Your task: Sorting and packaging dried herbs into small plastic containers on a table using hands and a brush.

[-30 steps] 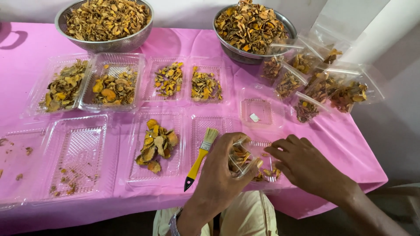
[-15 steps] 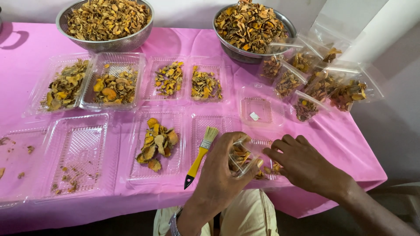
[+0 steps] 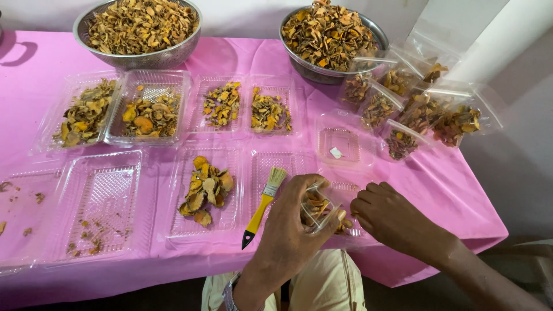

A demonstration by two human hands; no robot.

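Note:
My left hand [image 3: 292, 223] grips a small clear plastic bag [image 3: 315, 206] partly filled with dried yellow-brown slices, held over a clear tray [image 3: 349, 190] at the table's front edge. My right hand [image 3: 387, 216] is beside it on the right, fingers bent, fingertips at the bag's mouth and the slices in the tray. Whether it pinches a slice is hidden. A yellow-handled brush [image 3: 262, 205] lies just left of my left hand.
Two metal bowls [image 3: 140, 57] [image 3: 306, 67] of dried slices stand at the back. Clear trays with slices [image 3: 207, 190] [image 3: 84, 112] cover the pink tablecloth [image 3: 242, 52]. Several filled bags [image 3: 426, 118] lie at the right, near the table's edge.
Both hands stay at the front tray; my right hand has shifted slightly toward the bag. Nothing else has moved.

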